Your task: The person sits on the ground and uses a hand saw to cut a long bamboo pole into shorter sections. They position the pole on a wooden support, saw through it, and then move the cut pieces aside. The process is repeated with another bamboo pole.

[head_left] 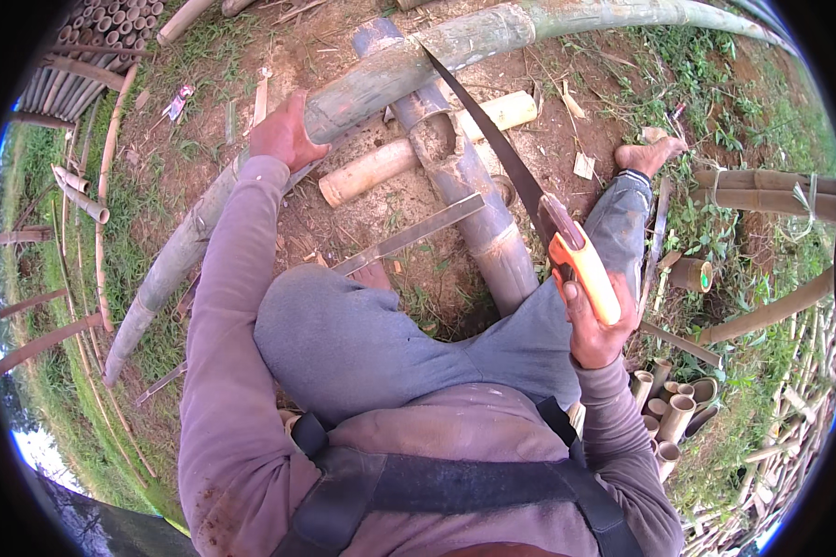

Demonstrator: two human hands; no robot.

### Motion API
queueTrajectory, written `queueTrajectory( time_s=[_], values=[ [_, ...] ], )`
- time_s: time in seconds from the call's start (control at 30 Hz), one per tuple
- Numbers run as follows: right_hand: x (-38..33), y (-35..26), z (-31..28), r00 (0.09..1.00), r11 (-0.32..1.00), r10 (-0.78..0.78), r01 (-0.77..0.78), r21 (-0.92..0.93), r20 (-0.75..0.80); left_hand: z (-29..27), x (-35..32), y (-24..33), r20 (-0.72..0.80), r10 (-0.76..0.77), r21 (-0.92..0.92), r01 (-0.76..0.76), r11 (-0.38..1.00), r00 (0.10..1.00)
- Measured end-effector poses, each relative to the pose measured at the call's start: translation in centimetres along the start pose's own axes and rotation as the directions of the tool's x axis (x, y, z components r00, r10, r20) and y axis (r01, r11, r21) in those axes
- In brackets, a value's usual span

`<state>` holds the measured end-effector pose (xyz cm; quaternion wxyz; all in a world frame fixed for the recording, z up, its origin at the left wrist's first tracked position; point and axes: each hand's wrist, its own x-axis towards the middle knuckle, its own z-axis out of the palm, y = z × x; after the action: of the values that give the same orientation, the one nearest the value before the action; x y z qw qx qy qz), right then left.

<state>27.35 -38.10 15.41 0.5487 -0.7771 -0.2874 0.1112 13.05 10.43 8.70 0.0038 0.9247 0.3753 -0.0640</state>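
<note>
A long green-grey bamboo pole (pixel 381 84) crosses in front of me, bending from lower left to upper right in this wide view. My left hand (pixel 288 135) is wrapped round it, left of the middle. In my right hand (pixel 596 320) is the orange handle of a hand saw (pixel 506 153). The dark blade slants up to the left, and its tip meets the pole's edge; whether the teeth bite into it I cannot tell. Under the pole runs a thick bamboo post (pixel 488 232) with a notch cut in it, and a short pale bamboo piece (pixel 372 172) lies through it.
A flat bamboo strip (pixel 409 234) lies by my knee. Several short cut bamboo tubes (pixel 673 418) stand at my right, near a heap of thin offcuts (pixel 790 436). Bamboo rails (pixel 771 190) jut in from the right. Stacked tubes (pixel 111 23) fill the far left.
</note>
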Motion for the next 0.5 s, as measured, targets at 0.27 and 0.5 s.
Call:
queueTrajectory(
  time_s=[0.27, 0.5],
  values=[
    [12.1, 4.7, 11.8, 0.986, 0.985, -0.163, 0.164, 0.06, -0.024, -0.1, 0.0, 0.5, 0.015, 0.001, -0.041, 0.0, 0.999, 1.0],
    [10.0, 3.0, 10.7, 0.989, 0.989, -0.145, 0.146, -0.011, 0.005, 0.5, 0.3, -0.9, 0.024, -0.013, 0.015, 0.012, 1.0, 1.0]
  ],
)
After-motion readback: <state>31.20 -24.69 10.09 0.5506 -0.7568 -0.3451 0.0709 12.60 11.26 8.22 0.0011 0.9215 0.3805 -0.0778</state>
